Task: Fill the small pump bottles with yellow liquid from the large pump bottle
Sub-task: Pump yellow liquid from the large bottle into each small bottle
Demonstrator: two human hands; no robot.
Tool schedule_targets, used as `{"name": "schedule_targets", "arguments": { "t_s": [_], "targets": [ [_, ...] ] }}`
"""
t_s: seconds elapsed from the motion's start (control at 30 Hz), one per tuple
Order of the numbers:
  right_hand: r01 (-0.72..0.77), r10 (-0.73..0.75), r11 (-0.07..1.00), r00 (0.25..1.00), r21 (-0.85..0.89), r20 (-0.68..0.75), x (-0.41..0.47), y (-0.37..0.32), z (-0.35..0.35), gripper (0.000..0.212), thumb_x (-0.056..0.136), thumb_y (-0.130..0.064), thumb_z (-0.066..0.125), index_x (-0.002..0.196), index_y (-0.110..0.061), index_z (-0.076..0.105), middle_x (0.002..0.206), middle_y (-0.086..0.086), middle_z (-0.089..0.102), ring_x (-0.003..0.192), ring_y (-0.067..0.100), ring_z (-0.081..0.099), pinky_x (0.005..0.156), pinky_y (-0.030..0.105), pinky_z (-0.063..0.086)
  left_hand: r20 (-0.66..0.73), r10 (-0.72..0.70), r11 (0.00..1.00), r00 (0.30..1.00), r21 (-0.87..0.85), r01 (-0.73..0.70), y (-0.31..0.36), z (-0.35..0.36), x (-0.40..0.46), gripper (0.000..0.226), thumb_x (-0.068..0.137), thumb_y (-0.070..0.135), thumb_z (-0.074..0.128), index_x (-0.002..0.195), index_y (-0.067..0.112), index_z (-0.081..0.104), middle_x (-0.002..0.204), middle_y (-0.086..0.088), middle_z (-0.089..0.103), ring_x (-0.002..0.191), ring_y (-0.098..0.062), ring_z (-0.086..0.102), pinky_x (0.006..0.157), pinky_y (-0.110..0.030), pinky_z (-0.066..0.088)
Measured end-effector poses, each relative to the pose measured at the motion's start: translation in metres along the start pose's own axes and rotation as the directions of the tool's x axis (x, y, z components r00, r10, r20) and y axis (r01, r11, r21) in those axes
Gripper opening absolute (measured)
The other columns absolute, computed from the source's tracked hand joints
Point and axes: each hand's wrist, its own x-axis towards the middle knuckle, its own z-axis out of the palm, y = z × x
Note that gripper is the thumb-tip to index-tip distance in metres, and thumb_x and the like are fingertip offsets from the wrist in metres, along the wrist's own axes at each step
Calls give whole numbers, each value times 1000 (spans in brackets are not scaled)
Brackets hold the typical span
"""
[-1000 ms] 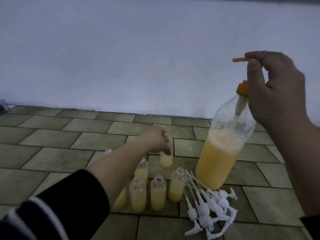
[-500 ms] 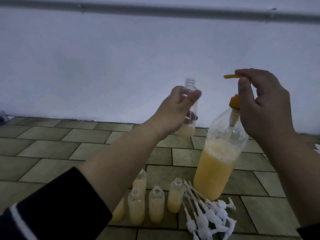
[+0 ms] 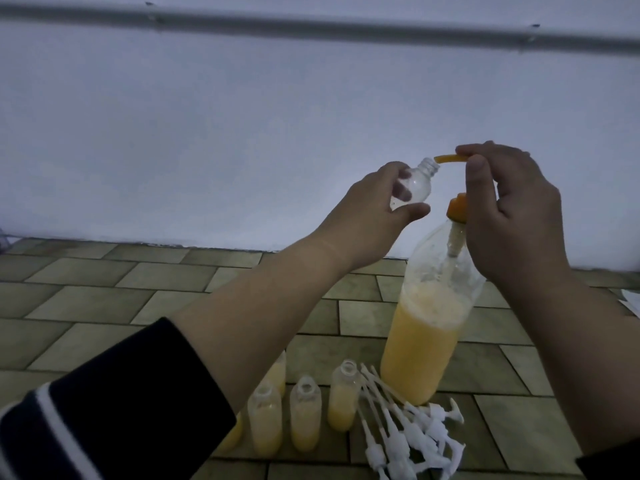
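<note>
Our left hand [image 3: 363, 220] pinches the small clear plastic bottle [image 3: 171, 187], its mouth just beside the orange pump spout [image 3: 207, 157] under our right hand [image 3: 512, 216]'s curled fingers. We judge that if the mouth sits off the spout tip, yellow liquid from the large clear pump bottle [image 3: 426, 341] below our right grip could spill.

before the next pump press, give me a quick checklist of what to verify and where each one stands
1. Small bottle held firmly in the left hand: ok.
2. Its mouth uncapped and open: ok.
3. Orange spout tip lined up with that mouth: ok, the tip sits right at the rim, though whether it is inside cannot tell.
4. Right hand in place on the pump head: ok, fingers on top.
5. Large bottle upright on the tile floor with liquid left: ok, about half full.
6. Small bottle has room: ok, nearly empty.
</note>
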Motion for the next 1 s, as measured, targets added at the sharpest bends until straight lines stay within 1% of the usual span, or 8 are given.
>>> {"name": "schedule_targets", "arguments": {
  "t_s": [0.07, 0.13, 0.23, 0.4, 0.53, 0.77, 0.87, 1.0],
  "targets": [
    [3, -3, 1000, 1000, 2, 4, 0, 1, 1, 35, 101, -29, 35, 118, -15, 62, 111, -14, 50, 113, -4, 42, 108, 47, 34, -12, 61, 994, 998, 88, -60, 2, 0, -1, 41, 89, 30, 60, 127, 22, 46, 114, 5, 55, 85, -8, 47, 74, -20, 36],
    [18, -18, 1000, 1000, 6, -2, 1, 2, 3, 34, 101, -27, 35, 117, -14, 63, 110, -12, 52, 106, -10, 40, 107, 47, 34, -30, 123, 980, 992, 164, -117, 7, 2, -3, 44, 89, 30, 60, 130, 22, 45, 118, 5, 56, 90, -8, 46, 79, -20, 35],
    [29, -29, 999, 999, 12, -23, 3, 5, 5, 34, 101, -26, 35, 115, -12, 64, 108, -11, 53, 102, -12, 39, 106, 47, 35, -62, 130, 974, 990, 193, -116, 13, 6, -2, 44, 90, 29, 60, 131, 20, 46, 121, 4, 56, 97, -11, 50, 85, -24, 39],
    [34, -35, 999, 999, -9, -29, 3, 10, 4, 35, 102, -26, 34, 116, -13, 63, 107, -12, 52, 98, -12, 39, 104, 44, 38, -87, 26, 998, 996, 54, -22, -6, 5, -3, 40, 90, 28, 59, 127, 22, 46, 116, 6, 56, 90, -8, 47, 79, -21, 38],
    [52, -53, 998, 998, -18, -34, 2, 8, 6, 34, 102, -26, 35, 117, -12, 62, 107, -13, 50, 100, -12, 38, 104, 50, 38, -123, 51, 999, 991, 7, -51, 1, 6, -1, 41, 89, 27, 61, 127, 21, 48, 114, 6, 57, 85, -8, 47, 77, -19, 38],
    [80, -83, 996, 994, -46, -71, -2, 10, 7, 34, 99, -26, 37, 116, -11, 63, 108, -12, 51, 103, -9, 40, 105, 47, 37, -114, 179, 934, 977, 332, -132, 9, 1, 0, 39, 91, 29, 57, 128, 20, 47, 116, 5, 58, 90, -8, 44, 78, -20, 32],
    [77, -79, 997, 993, -24, -88, -8, 12, 13, 34, 97, -25, 38, 115, -10, 63, 108, -11, 52, 105, 5, 51, 103, 49, 39, -100, 204, 904, 974, 402, -148, 8, 4, -5, 39, 92, 29, 56, 128, 17, 46, 118, 3, 58, 95, -12, 47, 77, -21, 30],
    [63, -64, 998, 996, -17, -58, -10, 12, 11, 34, 97, -24, 38, 116, -10, 63, 109, -12, 52, 101, -7, 42, 106, 45, 37, -62, 188, 895, 980, 422, -145, 9, -1, -8, 40, 92, 30, 55, 129, 18, 46, 118, 3, 58, 92, -12, 47, 77, -24, 34]
  ]
}}
